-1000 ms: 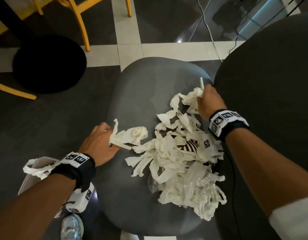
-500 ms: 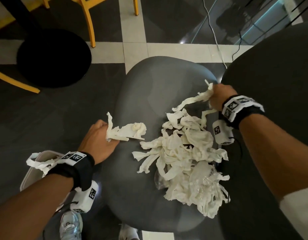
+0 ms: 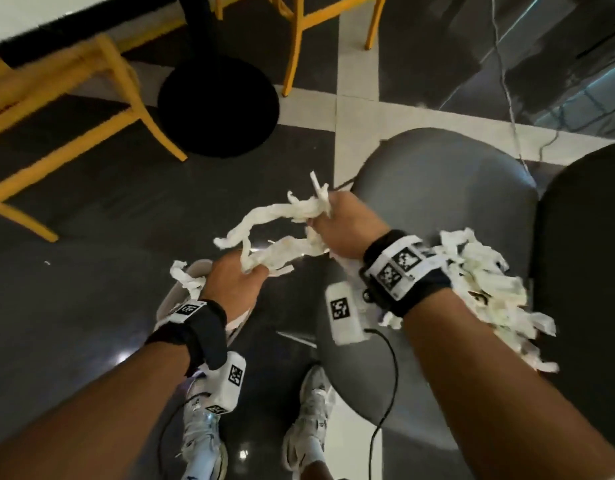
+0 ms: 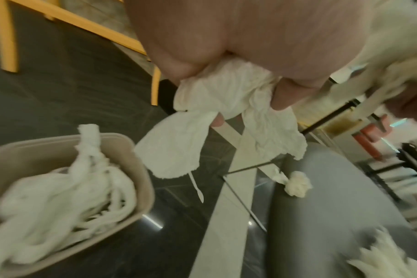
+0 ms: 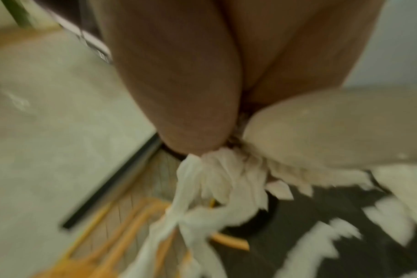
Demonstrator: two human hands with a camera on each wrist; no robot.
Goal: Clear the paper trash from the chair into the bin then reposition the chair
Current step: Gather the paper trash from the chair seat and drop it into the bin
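Note:
My left hand (image 3: pixel 243 275) grips a crumpled white paper strip (image 3: pixel 278 252) just above the beige bin (image 3: pixel 167 299), which stands on the floor left of the grey chair seat (image 3: pixel 448 188). In the left wrist view the same paper (image 4: pixel 226 105) hangs from my fingers over the bin (image 4: pixel 141 169), which holds several paper strips (image 4: pixel 60 191). My right hand (image 3: pixel 328 216) grips a bunch of long paper strips (image 3: pixel 285 211), held above the chair's left edge and trailing toward the left hand. A pile of torn paper (image 3: pixel 486 289) still lies on the seat, partly hidden by my right forearm.
A black round table base (image 3: pixel 218 109) and yellow chair legs (image 3: pixel 140 98) stand on the dark floor beyond the bin. A thin cable (image 3: pixel 510 98) runs across the floor behind the chair. My two white shoes (image 3: pixel 202 431) are beside the seat's front edge.
Both hands have swung left off the seat with their paper. The left hand has gone from the seat's edge to over the bin. The right hand has carried its strips across the seat.

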